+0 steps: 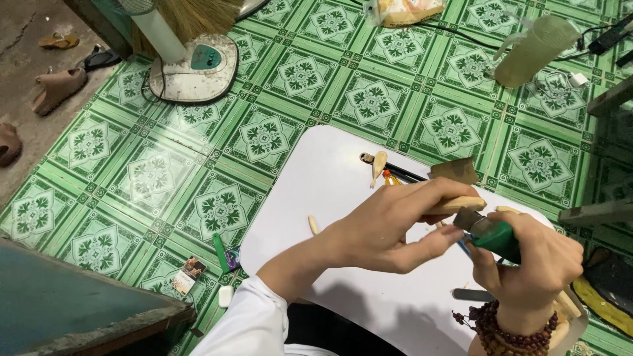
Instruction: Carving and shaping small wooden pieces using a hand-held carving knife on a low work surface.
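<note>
My left hand (395, 224) grips a pale wooden stick (465, 204) over a white board (330, 191). My right hand (531, 264), with a dark bead bracelet at the wrist, holds a green-handled knife (496, 234) whose blade rests against the stick near my left thumb. A small carved wooden spoon (378, 165) lies on the board's far side beside a dark pen-like tool (403, 173). A short wood sliver (313, 224) lies to the left of my left hand.
The floor is green patterned tile. A fan base (194, 66) stands at the far left, sandals (58, 89) lie on concrete beyond. A plastic bottle (535, 49) lies far right. A blue box edge (79, 303) is near left. Small items (221, 254) lie by the board.
</note>
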